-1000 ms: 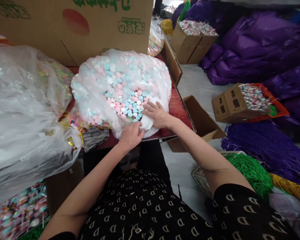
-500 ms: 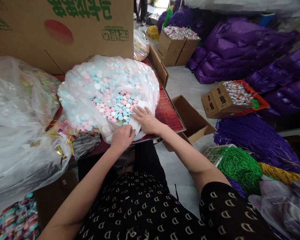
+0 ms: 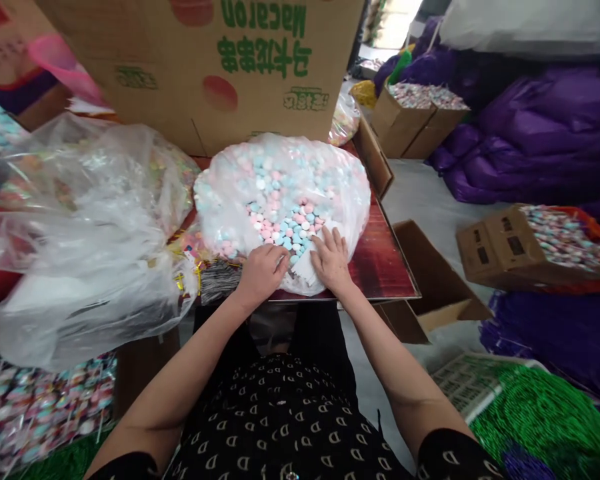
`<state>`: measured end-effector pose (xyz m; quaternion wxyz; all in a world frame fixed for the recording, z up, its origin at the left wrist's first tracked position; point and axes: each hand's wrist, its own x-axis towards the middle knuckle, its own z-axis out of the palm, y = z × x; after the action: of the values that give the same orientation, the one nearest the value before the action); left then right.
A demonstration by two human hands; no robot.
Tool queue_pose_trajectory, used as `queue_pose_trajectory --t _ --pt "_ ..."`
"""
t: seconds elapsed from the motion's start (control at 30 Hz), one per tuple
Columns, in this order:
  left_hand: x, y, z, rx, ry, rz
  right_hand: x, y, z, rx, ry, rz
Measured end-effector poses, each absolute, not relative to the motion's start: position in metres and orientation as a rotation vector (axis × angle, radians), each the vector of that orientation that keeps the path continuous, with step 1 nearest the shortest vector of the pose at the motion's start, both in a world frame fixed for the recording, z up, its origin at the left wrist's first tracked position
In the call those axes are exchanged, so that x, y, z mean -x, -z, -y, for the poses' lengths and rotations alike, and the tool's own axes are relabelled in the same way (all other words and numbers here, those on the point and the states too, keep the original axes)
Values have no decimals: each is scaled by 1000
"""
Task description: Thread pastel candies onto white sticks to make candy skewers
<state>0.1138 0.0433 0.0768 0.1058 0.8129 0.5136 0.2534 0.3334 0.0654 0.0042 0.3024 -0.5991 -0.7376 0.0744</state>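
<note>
Presently, the step appears to be handling white slips (image 3: pixel 306 271) beside pastel discs (image 3: pixel 291 233) in the bag (image 3: pixel 219 193) on the counter (image 3: pixel 380 267). Right hand (image 3: pixel 333 261) lies splayed across the slips; left hand (image 3: pixel 263 270) curls its fingers, hold indeterminable. Lifting one slip would call for a fine pinch.

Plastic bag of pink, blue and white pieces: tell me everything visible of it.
The plastic bag looks thin, cloudy and wrinkled, bulging with small round pieces. It lies slumped on the red table, before a cardboard box, its opening on the near side, with pieces showing uncovered there. The right grip lies spread on white slips at the opening; the left grip, curled, is at the near edge, contact unclear.
</note>
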Motion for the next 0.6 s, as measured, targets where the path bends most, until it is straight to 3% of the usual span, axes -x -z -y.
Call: queue_pose_trajectory --t 0.23,0.37,0.6 --pt "-55 -80 -60 -2215 -1036 -1696 -360 -44 -43 1258 -204 1669" --pt "-17 -75 -82 -2145 -1179 -1888 -389 -54 -77 1322 -122 1318" --pt "34 -50 -117 -2072 -948 -2058 -420 -25 -164 1671 -564 1000"
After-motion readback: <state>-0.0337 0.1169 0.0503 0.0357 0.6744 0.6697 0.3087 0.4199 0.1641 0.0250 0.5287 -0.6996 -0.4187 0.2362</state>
